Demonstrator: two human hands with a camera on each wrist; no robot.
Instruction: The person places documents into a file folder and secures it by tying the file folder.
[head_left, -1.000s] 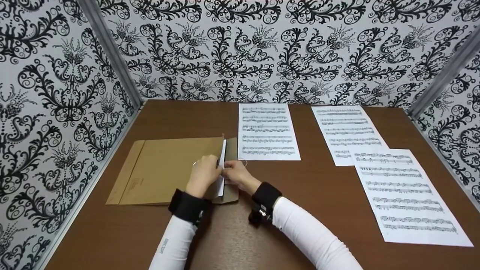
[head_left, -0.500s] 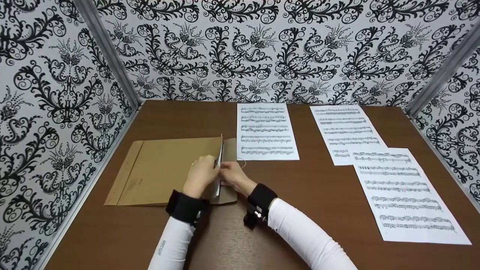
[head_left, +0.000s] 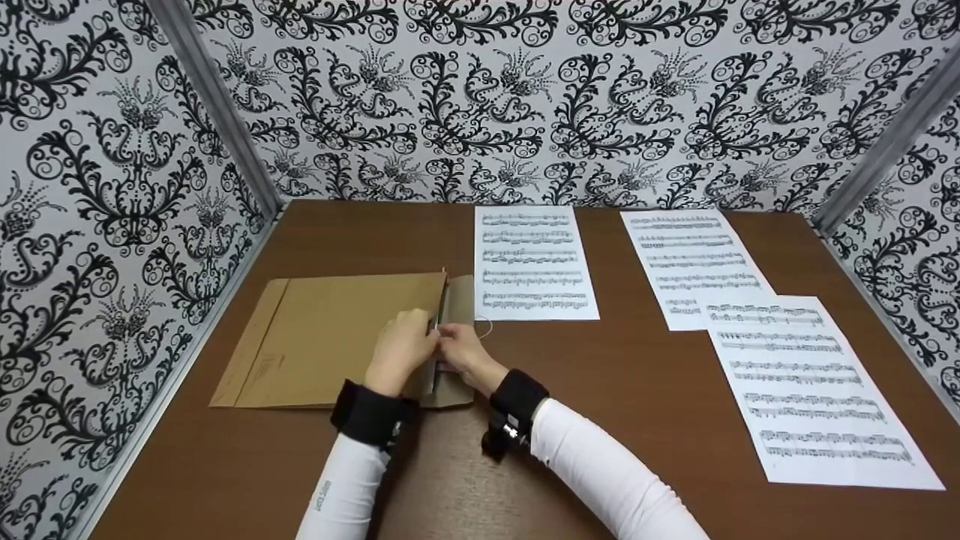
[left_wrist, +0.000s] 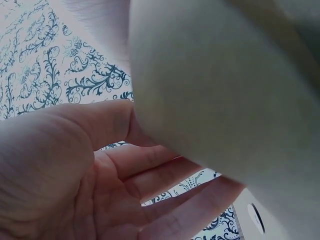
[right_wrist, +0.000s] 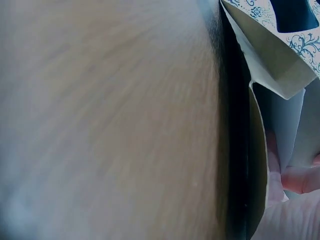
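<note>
A: Head view first. What differs from a second ago?

B: The white sheet (head_left: 434, 352) showed as a broad strip at the mouth of the brown envelope (head_left: 337, 341); now only a thin pale edge is left between the envelope's body and its open flap (head_left: 459, 300). It has slid further in, so I judge the loading of this page to be almost done.

A: And the hands?

B: The left hand (head_left: 403, 350) lies on the envelope by the mouth, fingers curled at the upper lip, holding it. The right hand (head_left: 461, 352) meets it from the flap side, fingertips drawn together on the sheet's edge. Both have barely shifted.

A: Left wrist view?

B: The left hand (left_wrist: 75, 175) fills the lower part, its fingers (left_wrist: 150, 165) slightly apart and bent under a pale, blurred panel that I take for the envelope (left_wrist: 225, 100). The thumb is above it, so the lip seems pinched.

A: Right wrist view?

B: Mostly a blurred tan surface. At the right edge the envelope's mouth gapes, with the sheet (right_wrist: 292, 125) standing inside it and fingertips (right_wrist: 300, 180) pressed against its lower part.

A: Anything else on the table (head_left: 585, 360)?

B: Three music sheets: one (head_left: 534, 262) just beyond the flap, and two (head_left: 694, 266) (head_left: 810, 390) overlapping, well apart to the right, all unmoved.
</note>
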